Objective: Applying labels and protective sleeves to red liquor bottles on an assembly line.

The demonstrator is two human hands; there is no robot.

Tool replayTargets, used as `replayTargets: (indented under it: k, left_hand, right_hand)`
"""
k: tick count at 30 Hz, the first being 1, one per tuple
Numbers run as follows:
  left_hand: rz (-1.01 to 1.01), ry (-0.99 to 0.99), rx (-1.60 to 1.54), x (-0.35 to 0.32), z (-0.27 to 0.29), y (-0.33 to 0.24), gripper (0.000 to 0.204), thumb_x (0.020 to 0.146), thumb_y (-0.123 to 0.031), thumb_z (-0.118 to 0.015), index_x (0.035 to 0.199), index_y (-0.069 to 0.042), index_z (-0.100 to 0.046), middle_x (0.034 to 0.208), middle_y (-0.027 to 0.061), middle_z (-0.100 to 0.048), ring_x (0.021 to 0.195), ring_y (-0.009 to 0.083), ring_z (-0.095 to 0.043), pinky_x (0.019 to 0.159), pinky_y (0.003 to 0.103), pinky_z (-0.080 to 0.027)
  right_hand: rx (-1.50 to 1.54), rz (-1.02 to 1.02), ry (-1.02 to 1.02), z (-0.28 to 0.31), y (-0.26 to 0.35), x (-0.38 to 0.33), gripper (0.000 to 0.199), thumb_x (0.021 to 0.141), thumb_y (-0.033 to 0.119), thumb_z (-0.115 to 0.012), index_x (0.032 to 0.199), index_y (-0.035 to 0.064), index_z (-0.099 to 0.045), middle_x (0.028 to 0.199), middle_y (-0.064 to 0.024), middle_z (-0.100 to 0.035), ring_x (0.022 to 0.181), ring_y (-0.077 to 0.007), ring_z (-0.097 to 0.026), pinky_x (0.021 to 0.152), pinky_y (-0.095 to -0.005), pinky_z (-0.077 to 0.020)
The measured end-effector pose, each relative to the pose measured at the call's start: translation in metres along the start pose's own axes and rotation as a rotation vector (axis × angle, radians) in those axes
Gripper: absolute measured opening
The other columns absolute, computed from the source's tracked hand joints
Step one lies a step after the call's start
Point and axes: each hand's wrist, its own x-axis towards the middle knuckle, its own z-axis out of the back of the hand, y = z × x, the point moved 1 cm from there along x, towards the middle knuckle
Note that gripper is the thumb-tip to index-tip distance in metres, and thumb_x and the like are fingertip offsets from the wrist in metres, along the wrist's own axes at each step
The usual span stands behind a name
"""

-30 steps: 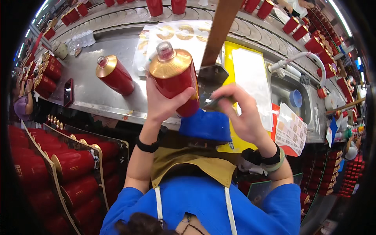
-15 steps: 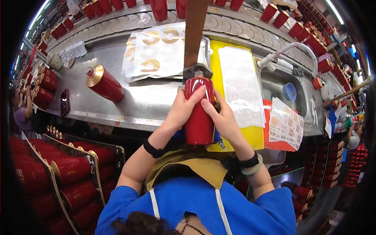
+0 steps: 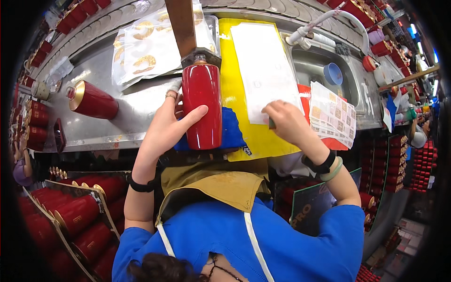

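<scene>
A glossy red bottle [image 3: 203, 108] lies with its neck against the dark metal fitting [image 3: 201, 56] at the end of a brown post. My left hand [image 3: 171, 115] grips its left side, thumb across the red surface. Over the lower edge of a white sheet [image 3: 268, 70], my right hand [image 3: 285, 120] is closed, with a small dark-green thing [image 3: 271, 123] showing under its fingers; its kind is not clear. The sheet lies on a yellow mat [image 3: 229, 80]. Beneath the bottle is blue cloth [image 3: 231, 129].
Another red bottle [image 3: 96, 101] with a gold shoulder stands on the metal bench at left. Sheets with gold ring-shaped decals [image 3: 143, 61] lie behind. At right are printed sheets [image 3: 331, 115] and a sink with a blue bowl [image 3: 332, 74]. Racks of red bottles [image 3: 80, 211] flank me.
My right hand has left the bottle and moved right, over the white sheet. My left hand stays on the bottle, its thumb lower. The whole view has shifted, so the bench appears further left.
</scene>
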Motion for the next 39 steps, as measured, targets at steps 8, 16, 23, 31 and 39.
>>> replayTargets:
  k: [8, 16, 23, 31, 39]
  left_hand:
    - [0.049, 0.006, 0.129, -0.002, -0.005, -0.003, 0.079, 0.094, -0.030, -0.075, 0.146, 0.013, -0.034, 0.133, 0.0247, -0.059, 0.119, 0.0273, -0.063, 0.102, 0.038, -0.051]
    - [-0.052, -0.026, -0.015, 0.000, -0.006, 0.009, 0.080, 0.092, -0.028, -0.076, 0.148, 0.010, -0.033, 0.129, 0.0238, -0.061, 0.114, 0.0274, -0.067, 0.094, 0.038, -0.057]
    - [-0.030, -0.020, -0.112, 0.000, -0.012, 0.007, 0.084, 0.092, -0.016, -0.076, 0.154, 0.005, -0.023, 0.139, 0.0197, -0.055, 0.126, 0.0232, -0.060, 0.105, 0.038, -0.051]
    - [-0.017, -0.033, -0.133, 0.016, -0.021, 0.000, 0.090, 0.085, -0.014, -0.082, 0.154, 0.002, -0.026, 0.134, 0.0189, -0.056, 0.122, 0.0253, -0.062, 0.100, 0.038, -0.054]
    - [-0.029, -0.072, -0.155, 0.025, -0.028, -0.005, 0.084, 0.088, -0.011, -0.079, 0.152, -0.001, -0.026, 0.134, 0.0181, -0.059, 0.117, 0.0253, -0.065, 0.096, 0.039, -0.057]
  right_hand:
    - [-0.246, 0.148, 0.046, -0.019, 0.007, -0.009, 0.013, 0.078, 0.011, -0.069, 0.085, 0.0041, -0.060, 0.080, -0.0104, -0.061, 0.079, -0.0285, -0.066, 0.072, -0.0401, -0.0551]
    - [0.197, -0.194, 0.277, 0.020, -0.035, 0.034, 0.011, 0.078, 0.015, -0.067, 0.083, 0.0073, -0.072, 0.084, -0.0124, -0.072, 0.083, -0.0343, -0.070, 0.073, -0.0446, -0.0561]
    - [-0.399, -0.270, -0.512, 0.052, -0.106, 0.105, 0.035, 0.082, 0.027, -0.078, 0.112, 0.0095, -0.069, 0.104, -0.0098, -0.072, 0.092, -0.0301, -0.070, 0.078, -0.0418, -0.0564]
    - [-0.292, -0.311, -0.413, 0.028, -0.131, 0.100, 0.017, 0.076, 0.008, -0.073, 0.092, 0.0132, -0.071, 0.090, -0.0030, -0.070, 0.094, -0.0281, -0.066, 0.079, -0.0418, -0.0534]
    - [-0.228, -0.728, -0.875, 0.188, -0.158, -0.078, 0.025, 0.093, 0.008, -0.064, 0.117, 0.0045, -0.071, 0.097, -0.0201, -0.074, 0.087, -0.0311, -0.073, 0.078, -0.0382, -0.0540]
